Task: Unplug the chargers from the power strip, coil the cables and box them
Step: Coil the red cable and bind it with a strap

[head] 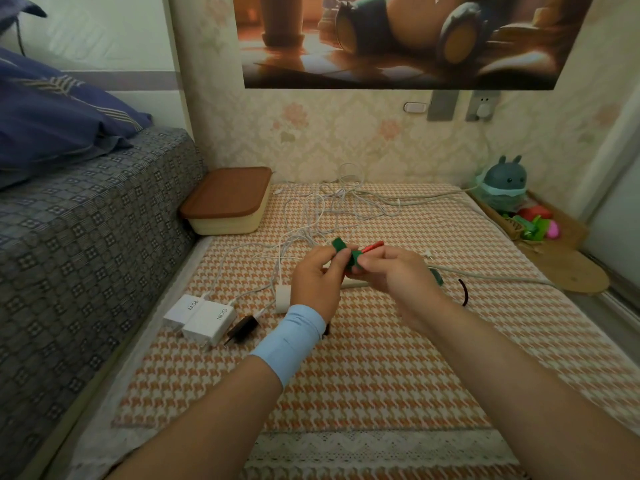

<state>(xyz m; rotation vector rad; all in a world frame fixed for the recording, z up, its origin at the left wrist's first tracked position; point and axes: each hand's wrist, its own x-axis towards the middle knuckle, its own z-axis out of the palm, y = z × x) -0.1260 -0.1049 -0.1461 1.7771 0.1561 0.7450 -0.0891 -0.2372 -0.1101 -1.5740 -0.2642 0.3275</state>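
Left hand [315,277], right hand [398,271] tight on green strap [341,249], perhaps Velcro, above houndstooth mat [381,358] by bed [86,220]

Can't see most of the power strip [284,298] behind the left hand [313,282] and right hand [398,271]; just a white end and a sliver. Can't trace the green strap [341,249] or red strap [374,247] inside the grips. Can't tell if the black loop [464,292] closes. Can't name the blurred small toys [533,225] by the plush [504,183]. Lose the poster [398,39] at the top edge.
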